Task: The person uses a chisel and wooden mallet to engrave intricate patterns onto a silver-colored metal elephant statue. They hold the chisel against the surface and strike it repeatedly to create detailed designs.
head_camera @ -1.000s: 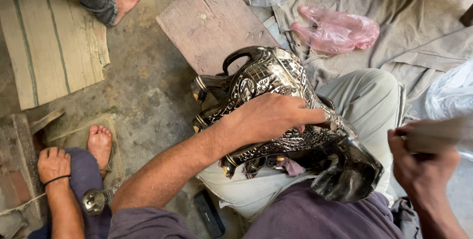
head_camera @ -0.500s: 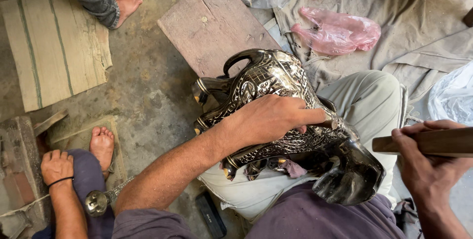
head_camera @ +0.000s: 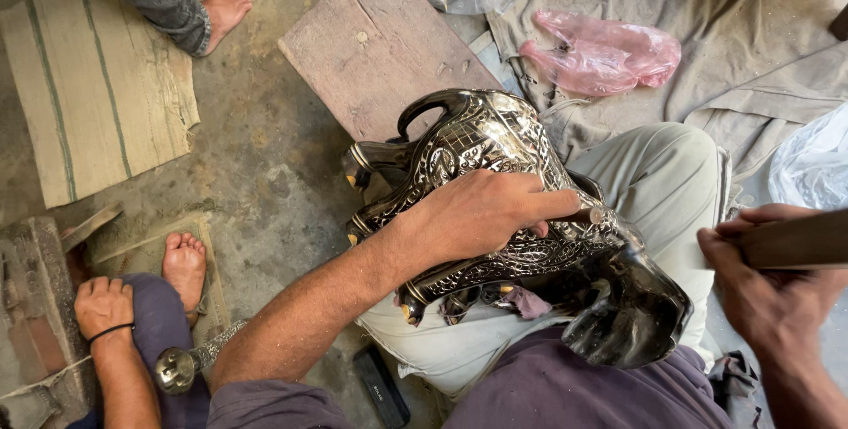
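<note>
Two hands work over an ornate metal elephant figure [head_camera: 495, 208] lying across the seated person's lap. The left hand [head_camera: 481, 212] presses down on its flank, fingers closed round a thin rod-like tool [head_camera: 590, 214] set against the engraved surface. The right hand [head_camera: 760, 283] grips a dark wooden handle [head_camera: 795, 241] just beside the figure. Polished and embossed, the piece looks heavy, rigid and slippery; the curved loop at its top and the legs appear the surest holds. Beneath is a rough concrete floor with a wooden plank [head_camera: 380, 40], a grey cloth [head_camera: 671, 5] and a pink plastic bag [head_camera: 609, 53]. Another person's hand [head_camera: 103, 305] and bare foot [head_camera: 184, 265] rest nearby.
</note>
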